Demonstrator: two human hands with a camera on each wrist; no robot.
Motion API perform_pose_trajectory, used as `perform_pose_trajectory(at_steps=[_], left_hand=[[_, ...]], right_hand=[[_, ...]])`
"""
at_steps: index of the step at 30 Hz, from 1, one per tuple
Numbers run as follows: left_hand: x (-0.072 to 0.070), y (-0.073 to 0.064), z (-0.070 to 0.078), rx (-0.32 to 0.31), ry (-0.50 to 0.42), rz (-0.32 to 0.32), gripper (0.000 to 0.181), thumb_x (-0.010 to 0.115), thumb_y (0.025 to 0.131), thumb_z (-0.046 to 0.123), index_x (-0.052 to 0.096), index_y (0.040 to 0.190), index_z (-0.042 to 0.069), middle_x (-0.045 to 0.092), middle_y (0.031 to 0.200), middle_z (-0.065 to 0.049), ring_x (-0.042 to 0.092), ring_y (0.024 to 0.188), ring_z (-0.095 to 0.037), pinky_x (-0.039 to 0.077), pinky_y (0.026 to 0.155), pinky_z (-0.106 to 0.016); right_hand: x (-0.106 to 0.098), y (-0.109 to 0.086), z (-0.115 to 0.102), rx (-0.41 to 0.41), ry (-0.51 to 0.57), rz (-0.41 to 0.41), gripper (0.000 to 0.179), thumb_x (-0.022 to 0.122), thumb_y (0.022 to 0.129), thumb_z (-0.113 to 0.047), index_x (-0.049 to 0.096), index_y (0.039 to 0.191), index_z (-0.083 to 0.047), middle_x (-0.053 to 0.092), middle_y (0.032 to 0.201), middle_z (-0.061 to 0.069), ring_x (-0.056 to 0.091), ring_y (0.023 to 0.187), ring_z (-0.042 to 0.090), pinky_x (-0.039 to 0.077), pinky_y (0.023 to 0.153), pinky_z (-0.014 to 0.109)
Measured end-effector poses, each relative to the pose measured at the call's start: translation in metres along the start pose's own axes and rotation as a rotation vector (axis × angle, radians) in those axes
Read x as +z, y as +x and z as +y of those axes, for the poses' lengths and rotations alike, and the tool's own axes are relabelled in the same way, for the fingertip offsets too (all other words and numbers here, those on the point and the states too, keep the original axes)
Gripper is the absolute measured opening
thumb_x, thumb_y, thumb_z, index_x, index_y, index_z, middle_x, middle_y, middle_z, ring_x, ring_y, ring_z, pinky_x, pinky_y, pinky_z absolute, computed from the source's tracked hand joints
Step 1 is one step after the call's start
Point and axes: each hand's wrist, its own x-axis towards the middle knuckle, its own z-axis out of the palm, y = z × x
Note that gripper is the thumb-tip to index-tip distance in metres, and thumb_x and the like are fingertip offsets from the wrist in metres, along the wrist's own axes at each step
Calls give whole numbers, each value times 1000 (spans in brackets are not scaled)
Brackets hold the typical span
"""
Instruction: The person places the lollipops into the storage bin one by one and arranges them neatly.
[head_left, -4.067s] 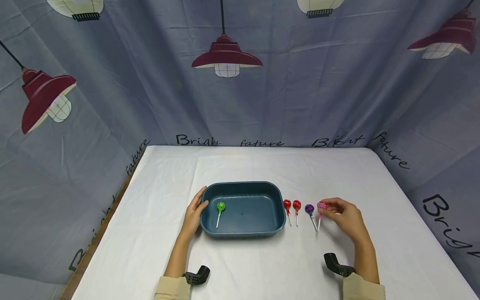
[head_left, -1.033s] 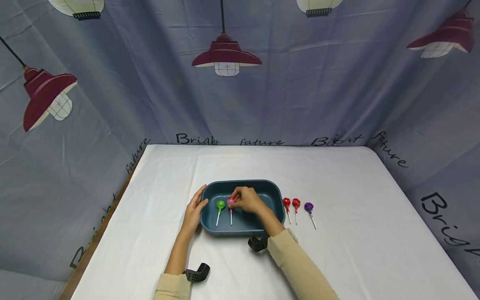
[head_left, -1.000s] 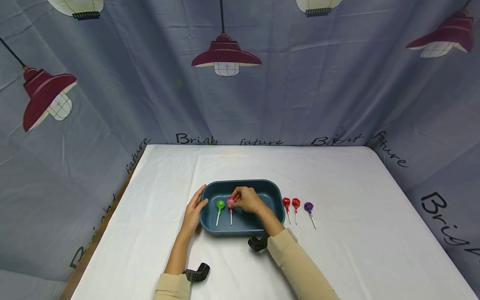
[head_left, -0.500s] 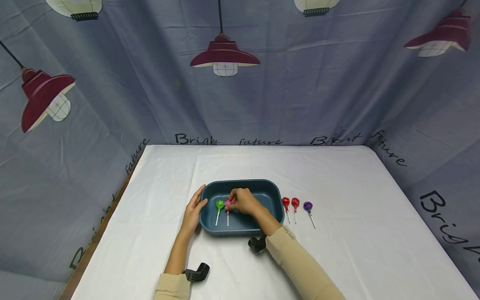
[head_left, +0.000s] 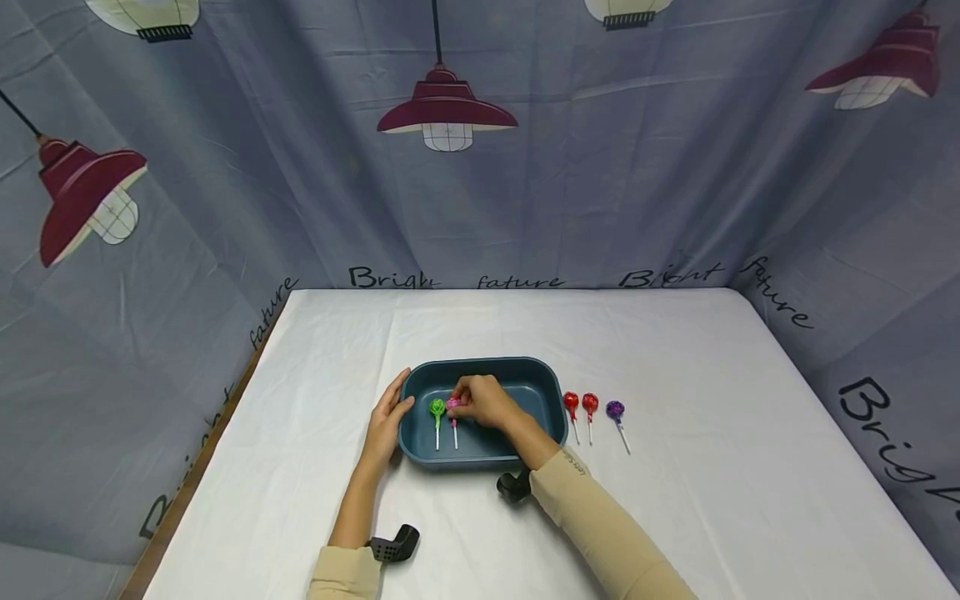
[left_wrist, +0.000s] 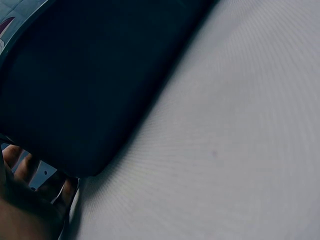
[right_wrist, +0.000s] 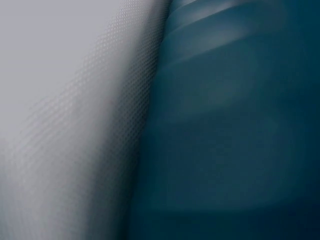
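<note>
A dark teal rectangular tray (head_left: 487,464) stands on the white-covered table. Inside it, toward the left, a green lollipop (head_left: 437,408) lies with its stick toward the person. Just right of that is a pink lollipop (head_left: 454,423); my right hand (head_left: 487,402) reaches into the tray and pinches its head between thumb and fingers. My left hand (head_left: 386,425) rests along the tray's left end, fingers extended outside and thumb at the rim. The left wrist view has the left hand's fingers (left_wrist: 27,167) beside the tray's dark wall; the right wrist view holds only tray wall and cloth.
Two red lollipops (head_left: 590,403) lie on the cloth close to the tray's right side, with a purple lollipop (head_left: 616,410) farther right. A grey printed curtain (head_left: 600,200) hangs behind the table. Each wrist wears a black camera mount (head_left: 395,543).
The right hand has carried the pink lollipop from beside the purple one into the tray, then shifted it left toward the green one. The green lollipop's stick has turned straighter. The left hand stays.
</note>
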Motion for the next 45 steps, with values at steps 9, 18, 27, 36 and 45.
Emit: perform_pose_trajectory(at_steps=[9,18,27,36,45], left_hand=[[-2,5,-13,22,15,27,48,50,95,12,37,142,10,33,146,-1,24,134,-9,24,104,-17],[-2,5,-13,29,23,30,48,50,95,14,38,141,12,34,146,-2,24,135,-12,24,106,-21],[0,0,-2,-4,-5,20,48,47,96,6,36,142,6,31,147,-7,22,136,-16,25,105,-18],[-2,5,-12,29,15,37,48,50,95,8,37,141,6,31,147,-8,19,137,-16,24,104,-15],[1,1,-3,-1,8,44,47,48,95,4,37,141,5,32,147,-8,20,136,-16,23,107,-21]], right_hand=[[-3,-1,0,-18,-24,-8,26,79,73,-17,68,92,-1,57,68,-1,50,60,6,42,53,18],[-7,-3,0,-11,-10,-19,30,77,75,-18,68,98,-1,59,70,0,51,62,7,43,53,19],[-18,-15,-3,44,80,102,30,75,77,-15,67,101,1,58,72,0,52,63,9,46,56,21],[-56,-41,-3,41,183,227,29,72,81,-20,68,106,-5,62,80,-2,57,71,11,49,65,27],[-113,-90,14,39,302,334,34,69,83,-17,63,114,-4,64,93,8,60,83,21,51,74,34]])
